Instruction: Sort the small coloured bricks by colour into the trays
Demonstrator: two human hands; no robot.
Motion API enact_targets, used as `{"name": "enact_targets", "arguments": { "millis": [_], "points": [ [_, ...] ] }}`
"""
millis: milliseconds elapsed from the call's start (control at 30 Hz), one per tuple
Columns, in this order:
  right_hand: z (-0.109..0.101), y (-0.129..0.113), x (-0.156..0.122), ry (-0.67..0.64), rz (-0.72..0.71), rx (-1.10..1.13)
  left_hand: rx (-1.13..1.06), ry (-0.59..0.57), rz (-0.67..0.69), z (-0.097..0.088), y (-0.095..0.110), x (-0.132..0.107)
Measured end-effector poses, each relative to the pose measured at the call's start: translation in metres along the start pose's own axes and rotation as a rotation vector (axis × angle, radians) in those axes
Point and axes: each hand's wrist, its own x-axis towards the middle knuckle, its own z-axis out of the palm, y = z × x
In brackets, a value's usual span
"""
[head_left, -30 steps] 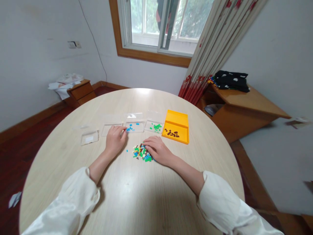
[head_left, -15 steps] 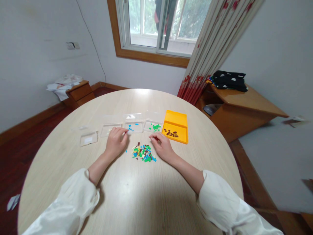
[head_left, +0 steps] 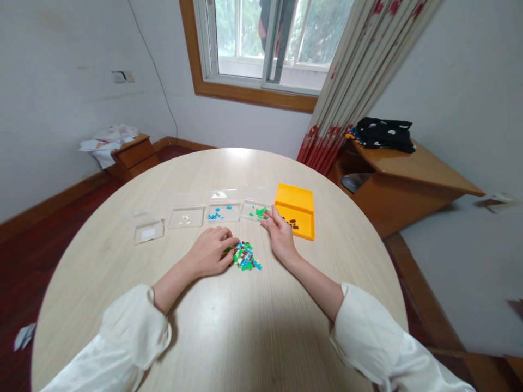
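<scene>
A heap of small coloured bricks (head_left: 245, 257) lies mid-table. My left hand (head_left: 211, 251) rests at its left edge, fingers curled and pinching among the pieces. My right hand (head_left: 280, 233) reaches toward the orange tray (head_left: 297, 200) holding brown pieces; its fingers are bent and close together at the tray's near left corner. What the fingers hold is too small to see. Three clear trays stand in a row: one with green pieces (head_left: 256, 211), one with blue pieces (head_left: 223, 212), one with pale pieces (head_left: 186, 218).
A small clear box (head_left: 148, 232) sits left of the row on the round wooden table (head_left: 229, 326). A wooden desk (head_left: 404, 174) with dark cloth stands at right, a curtain behind it. A bedside cabinet (head_left: 133, 152) is at far left.
My left hand moved from the clear trays down to the brick heap. My right hand left the heap and moved up right to the orange tray.
</scene>
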Motion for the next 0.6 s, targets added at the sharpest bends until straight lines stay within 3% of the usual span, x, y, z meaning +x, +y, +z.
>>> {"name": "enact_targets", "arguments": {
  "millis": [233,333,467,600],
  "points": [
    [-0.001,-0.002,-0.002,-0.012,-0.075,-0.113,-0.067,0.047,-0.017,0.011,-0.006,-0.001],
    [-0.002,-0.004,-0.004,-0.013,-0.175,-0.23,-0.099,0.092,-0.033,0.014,-0.009,-0.001],
    [-0.002,-0.01,-0.01,-0.176,-0.403,-0.437,-0.124,0.129,-0.067,0.014,-0.01,-0.002],
    [0.002,-0.011,-0.015,-0.343,-0.544,-0.618,-0.148,0.169,-0.092,0.014,-0.011,-0.002]
  ]
}}
